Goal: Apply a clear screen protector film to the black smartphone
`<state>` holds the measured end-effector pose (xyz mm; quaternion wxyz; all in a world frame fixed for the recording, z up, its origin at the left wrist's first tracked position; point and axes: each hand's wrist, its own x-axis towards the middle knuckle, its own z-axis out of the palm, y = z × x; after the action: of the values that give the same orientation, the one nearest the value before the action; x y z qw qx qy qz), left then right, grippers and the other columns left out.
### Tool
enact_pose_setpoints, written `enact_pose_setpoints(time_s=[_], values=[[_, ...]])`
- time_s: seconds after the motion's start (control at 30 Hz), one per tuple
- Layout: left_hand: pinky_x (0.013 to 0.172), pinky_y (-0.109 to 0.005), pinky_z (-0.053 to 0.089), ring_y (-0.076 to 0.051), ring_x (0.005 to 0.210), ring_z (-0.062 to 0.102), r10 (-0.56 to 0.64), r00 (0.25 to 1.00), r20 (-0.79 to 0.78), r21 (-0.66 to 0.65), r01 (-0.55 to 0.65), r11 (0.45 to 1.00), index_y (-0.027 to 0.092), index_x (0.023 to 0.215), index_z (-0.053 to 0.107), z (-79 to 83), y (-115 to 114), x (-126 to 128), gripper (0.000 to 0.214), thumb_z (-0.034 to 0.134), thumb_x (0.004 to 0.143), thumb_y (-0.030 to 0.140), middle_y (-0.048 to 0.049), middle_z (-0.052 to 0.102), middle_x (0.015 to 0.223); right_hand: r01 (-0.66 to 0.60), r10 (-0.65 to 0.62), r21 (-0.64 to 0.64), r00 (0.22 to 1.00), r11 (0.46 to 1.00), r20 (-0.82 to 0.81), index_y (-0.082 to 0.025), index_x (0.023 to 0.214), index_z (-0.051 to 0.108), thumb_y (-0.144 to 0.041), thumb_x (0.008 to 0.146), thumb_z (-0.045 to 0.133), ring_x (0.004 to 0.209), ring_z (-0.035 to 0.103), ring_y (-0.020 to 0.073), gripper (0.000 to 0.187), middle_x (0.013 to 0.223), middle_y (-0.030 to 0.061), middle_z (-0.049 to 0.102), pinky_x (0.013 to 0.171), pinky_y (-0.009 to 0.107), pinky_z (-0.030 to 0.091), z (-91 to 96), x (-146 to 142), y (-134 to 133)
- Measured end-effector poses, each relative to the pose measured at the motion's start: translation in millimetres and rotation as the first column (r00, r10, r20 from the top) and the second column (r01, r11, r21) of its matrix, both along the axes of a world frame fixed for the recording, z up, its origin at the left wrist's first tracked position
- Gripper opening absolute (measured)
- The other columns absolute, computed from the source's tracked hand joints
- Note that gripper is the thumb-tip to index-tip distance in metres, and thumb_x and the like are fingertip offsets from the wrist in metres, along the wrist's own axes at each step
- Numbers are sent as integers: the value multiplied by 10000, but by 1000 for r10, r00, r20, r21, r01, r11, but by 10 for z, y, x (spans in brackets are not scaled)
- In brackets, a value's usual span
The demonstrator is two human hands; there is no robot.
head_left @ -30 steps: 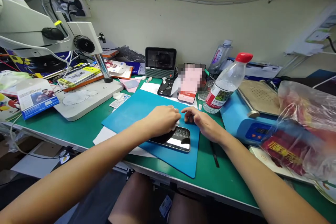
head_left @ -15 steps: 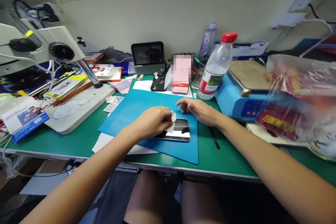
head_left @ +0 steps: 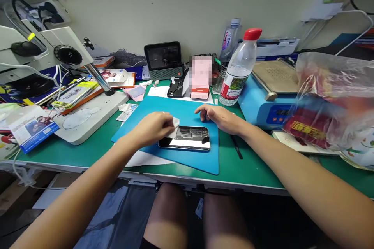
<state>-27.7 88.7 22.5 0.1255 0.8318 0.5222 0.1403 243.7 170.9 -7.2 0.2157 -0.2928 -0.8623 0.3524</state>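
Head view, left hand: the left hand (head_left: 154,126) is above the left end of the phone; grip grasping a white wipe (head_left: 175,130) between thumb and fingers.
Phone: the phone (head_left: 194,140) lies flat, glossy face up, near the front edge of the blue mat (head_left: 163,105); wipe overlaps its left part, contact uncertain.
Right hand: the right hand (head_left: 216,117) is at the mat's right edge, behind the phone; grip released, fingers loosely bent.
Worktop: the green worktop (head_left: 257,167) carries the mat; a red-capped bottle (head_left: 237,72) stands behind the right hand.
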Motion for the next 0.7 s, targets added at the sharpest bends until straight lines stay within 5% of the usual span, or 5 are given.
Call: enact_pose_setpoints(time_s=[0.13, 0.47, 0.7], values=[[653, -274, 441, -187, 729, 638, -11, 1000, -19, 10, 11, 1000, 214, 729, 610, 6, -227, -44, 193, 631, 908, 144, -3, 693, 759, 5, -5, -6, 1000, 1000, -14, -181, 1171, 656, -917, 871, 145, 880, 635, 254, 945, 939, 97, 689, 830, 406, 476, 0, -6, 4], [742, -314, 442, -209, 827, 600, -220, 973, 63, 61, 217, 974, 224, 787, 536, -195, -264, 822, 219, 581, 992, 161, -20, 640, 839, 21, -21, 7, 1000, 1000, -9, -168, 1170, 651, -929, 848, 74, 849, 616, 253, 1008, 921, 101, 675, 798, 403, 456, -44, -12, -1], [711, -310, 424, -203, 804, 568, -114, 988, 106, -24, 117, 993, 216, 784, 515, -159, -441, 221, 229, 557, 1003, 162, -14, 609, 816, 12, -12, -7, 1000, 1000, 8, -173, 1176, 655, -904, 878, 79, 858, 613, 250, 977, 939, 106, 686, 791, 388, 438, -13, -4, -20]])
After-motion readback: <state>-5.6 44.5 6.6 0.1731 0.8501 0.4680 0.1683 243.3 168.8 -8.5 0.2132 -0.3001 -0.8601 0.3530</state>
